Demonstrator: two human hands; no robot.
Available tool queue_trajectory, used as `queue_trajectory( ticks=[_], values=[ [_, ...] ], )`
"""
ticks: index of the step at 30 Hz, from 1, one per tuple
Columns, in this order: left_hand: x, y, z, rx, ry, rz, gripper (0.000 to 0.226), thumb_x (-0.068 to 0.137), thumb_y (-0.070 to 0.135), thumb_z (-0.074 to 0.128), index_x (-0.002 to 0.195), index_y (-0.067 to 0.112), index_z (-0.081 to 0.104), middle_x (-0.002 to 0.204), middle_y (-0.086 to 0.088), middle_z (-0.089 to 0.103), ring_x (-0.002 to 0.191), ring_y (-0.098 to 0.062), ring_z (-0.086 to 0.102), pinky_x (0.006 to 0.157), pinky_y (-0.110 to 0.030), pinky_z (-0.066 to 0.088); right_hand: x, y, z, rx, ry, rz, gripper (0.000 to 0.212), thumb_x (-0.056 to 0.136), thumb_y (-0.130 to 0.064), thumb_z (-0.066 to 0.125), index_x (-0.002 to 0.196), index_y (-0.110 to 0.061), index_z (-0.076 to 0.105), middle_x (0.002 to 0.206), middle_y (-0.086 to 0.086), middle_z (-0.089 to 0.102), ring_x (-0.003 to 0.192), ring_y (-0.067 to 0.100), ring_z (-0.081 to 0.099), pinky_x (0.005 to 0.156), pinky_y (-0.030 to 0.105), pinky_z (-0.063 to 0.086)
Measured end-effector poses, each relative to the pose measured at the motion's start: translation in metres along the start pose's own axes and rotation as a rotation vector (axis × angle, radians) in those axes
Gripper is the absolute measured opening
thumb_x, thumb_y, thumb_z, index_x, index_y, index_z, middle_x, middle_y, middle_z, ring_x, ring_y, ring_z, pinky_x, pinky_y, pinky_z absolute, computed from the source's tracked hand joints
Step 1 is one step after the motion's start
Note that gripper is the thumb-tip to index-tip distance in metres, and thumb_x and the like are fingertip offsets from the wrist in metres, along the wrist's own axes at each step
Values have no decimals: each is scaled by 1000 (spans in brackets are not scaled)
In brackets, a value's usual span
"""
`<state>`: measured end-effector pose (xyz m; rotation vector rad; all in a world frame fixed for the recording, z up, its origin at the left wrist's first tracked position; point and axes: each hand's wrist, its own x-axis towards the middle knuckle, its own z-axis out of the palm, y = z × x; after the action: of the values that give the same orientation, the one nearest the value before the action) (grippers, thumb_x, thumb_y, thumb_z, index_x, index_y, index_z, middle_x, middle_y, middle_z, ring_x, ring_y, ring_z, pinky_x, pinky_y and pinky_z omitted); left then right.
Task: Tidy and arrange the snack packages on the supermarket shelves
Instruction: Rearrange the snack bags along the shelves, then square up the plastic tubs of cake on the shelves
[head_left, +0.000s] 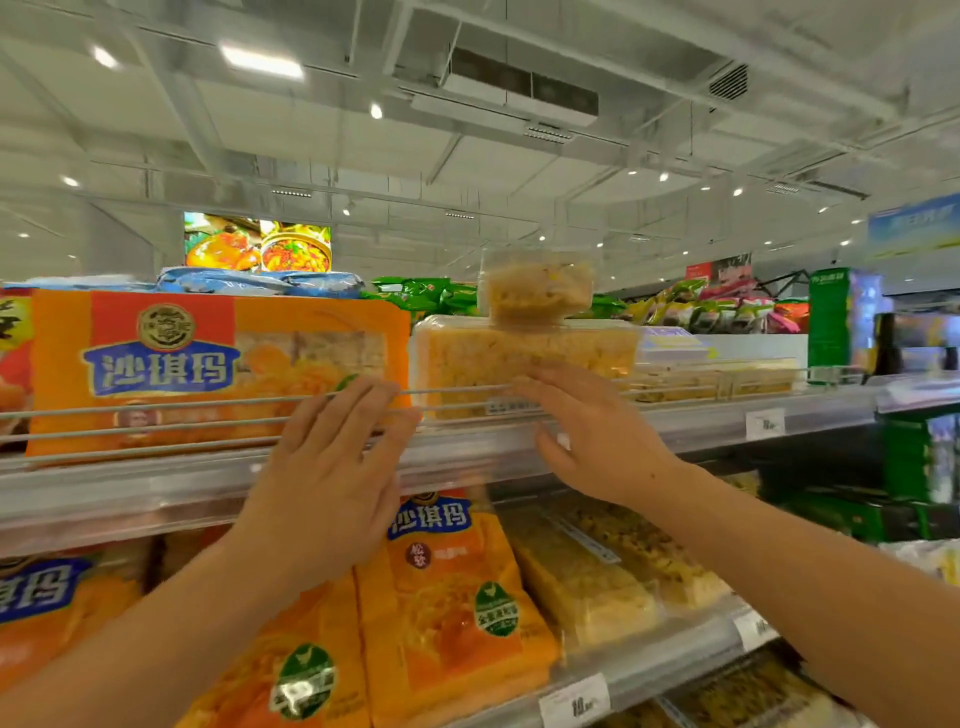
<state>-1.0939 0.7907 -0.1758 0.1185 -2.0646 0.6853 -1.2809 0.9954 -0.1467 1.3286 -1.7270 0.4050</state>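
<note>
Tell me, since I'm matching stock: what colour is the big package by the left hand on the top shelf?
Orange, with a red panel and blue label; head view.

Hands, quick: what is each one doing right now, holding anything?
Left hand: open, fingers straight at the wire rail, holding nothing.
Right hand: open, fingers straight, holding nothing.

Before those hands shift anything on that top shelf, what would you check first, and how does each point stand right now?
1. Both hands free: left hand and right hand are open with nothing in their grip. Ok.
2. Small clear tub on top of the large clear box: upright, but it could slide if the box is pushed. Not ok.
3. Orange package behind the wire rail: upright, facing out. Ok.
4. Gap between orange package and large clear box: narrow, neat. Ok.
5. Room behind the boxes: cannot tell.
</note>
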Motion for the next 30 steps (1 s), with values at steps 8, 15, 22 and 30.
queue_trajectory(
  ticks=[8,15,22,30],
  values=[
    [55,80,32,77,-50,-70,54,91,42,42,134,11,55,142,-15,49,132,-35,43,106,-52,32,-24,89,11,70,-24,-104,46,88,-20,61,133,-13,57,141,4,52,130,26,47,107,47,38],
    [84,119,48,126,-76,-93,56,92,45,44,134,10,56,140,-17,50,130,-37,45,108,-52,30,-31,114,22,118,38,-147,45,85,-29,66,127,-13,60,139,5,55,127,27,49,107,48,38],
    [97,129,61,156,78,-161,56,93,45,42,134,8,53,126,-20,55,114,-42,50,101,-54,33,-36,124,20,179,-24,-198,47,89,-27,64,131,-10,56,147,7,46,137,25,38,116,42,25],
    [149,187,87,52,143,-5,50,93,42,48,128,7,58,127,-18,57,119,-39,51,102,-53,35,-57,210,-12,273,-46,-12,33,93,-26,59,125,-15,58,133,1,57,126,16,47,109,33,34]
  ],
)
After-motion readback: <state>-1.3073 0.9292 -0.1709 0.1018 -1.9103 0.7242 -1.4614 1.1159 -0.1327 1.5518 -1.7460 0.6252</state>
